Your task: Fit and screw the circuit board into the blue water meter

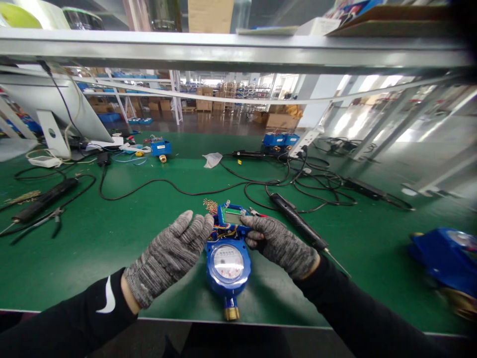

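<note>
In front of me lies a blue water meter [228,268] with a round dial and a brass end pointing towards me. Its upper housing is opened, with coloured wires [227,232] showing inside. Above the wires a green circuit board with a display [233,216] sits tilted. My right hand [281,243], in a grey knit glove, pinches the board's right edge, thumb on top and fingers curled below. My left hand [171,253], gloved alike, has its fingers stretched out, the tips at the housing's left side; whether they press on it I cannot tell.
Small brass screws [210,206] lie behind the meter. Red-handled pliers [257,213] and a black electric screwdriver [300,221] lie to the right, another screwdriver [46,199] to the left. Cables [179,186] cross the green bench. Another blue meter [447,263] stands far right; a shelf beam [238,49] spans above.
</note>
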`<act>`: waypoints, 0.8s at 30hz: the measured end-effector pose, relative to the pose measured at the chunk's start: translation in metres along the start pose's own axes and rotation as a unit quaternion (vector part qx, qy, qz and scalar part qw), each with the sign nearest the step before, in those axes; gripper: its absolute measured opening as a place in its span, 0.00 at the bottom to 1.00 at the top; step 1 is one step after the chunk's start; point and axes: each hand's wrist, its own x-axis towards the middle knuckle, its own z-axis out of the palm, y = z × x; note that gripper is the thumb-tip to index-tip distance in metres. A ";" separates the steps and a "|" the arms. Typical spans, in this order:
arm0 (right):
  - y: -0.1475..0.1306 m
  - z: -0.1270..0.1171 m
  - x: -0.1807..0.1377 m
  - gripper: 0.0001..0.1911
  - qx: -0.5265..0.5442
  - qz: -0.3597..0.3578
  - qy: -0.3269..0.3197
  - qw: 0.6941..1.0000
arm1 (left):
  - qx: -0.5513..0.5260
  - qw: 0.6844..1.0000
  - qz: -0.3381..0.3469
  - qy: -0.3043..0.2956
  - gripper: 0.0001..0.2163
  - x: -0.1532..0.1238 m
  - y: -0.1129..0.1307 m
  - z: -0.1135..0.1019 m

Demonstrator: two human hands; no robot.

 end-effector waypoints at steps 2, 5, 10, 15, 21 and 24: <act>-0.001 0.001 -0.001 0.24 0.000 0.001 0.005 1.000 | 0.001 1.000 0.000 0.008 0.20 -0.002 0.000 0.002; 0.000 0.001 -0.002 0.22 0.004 -0.003 0.010 1.000 | -0.038 0.998 0.029 0.038 0.15 -0.006 -0.005 0.007; 0.005 -0.003 0.000 0.23 0.013 -0.001 -0.012 1.000 | -0.109 0.981 0.112 0.114 0.07 -0.002 -0.019 0.012; 0.005 -0.003 0.000 0.25 0.011 -0.008 -0.017 1.000 | -0.128 0.971 0.119 0.165 0.06 0.013 -0.024 0.009; 0.004 -0.001 -0.003 0.24 0.005 -0.008 -0.016 1.000 | -0.133 0.979 0.033 0.154 0.08 0.013 -0.009 0.012; 0.004 -0.002 -0.003 0.24 0.002 -0.008 -0.018 1.000 | -0.152 0.965 -0.076 0.200 0.06 0.012 0.014 0.024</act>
